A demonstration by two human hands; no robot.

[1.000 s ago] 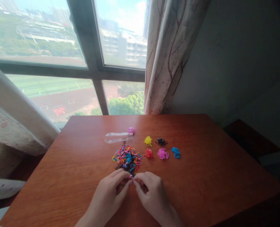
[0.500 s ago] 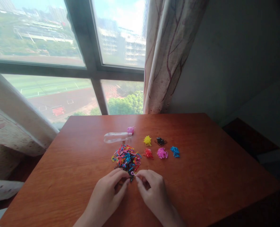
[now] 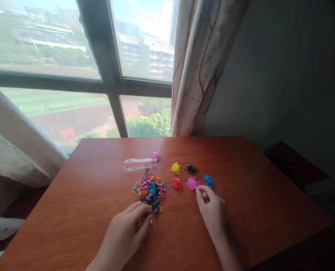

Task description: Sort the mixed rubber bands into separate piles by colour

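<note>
A heap of mixed small rubber bands [image 3: 150,188], in red, blue, pink, yellow and black, lies on the wooden table. At its near edge is my left hand [image 3: 129,227], thumb and forefinger closed together; what they pinch, if anything, is hidden. A bit of a yellow band [image 3: 151,221] shows just under those fingertips. My right hand [image 3: 214,205] is at the near side of the pink rubber band pile [image 3: 193,183], its thumb and forefinger pinched at the pile's edge. The band between them is mostly covered by the fingertips.
Sorted little piles lie to the right: yellow bands [image 3: 175,168], black bands [image 3: 191,168], red bands [image 3: 176,184] and blue bands [image 3: 208,181]. Behind the mixed heap a clear bottle [image 3: 139,164] lies on its side beside a pink cap [image 3: 156,156]. The table [image 3: 71,199] meets a window.
My right hand has moved right, from the mixed heap to the pink pile, with the pink band it pinched. My left hand stays near the heap's near edge.
</note>
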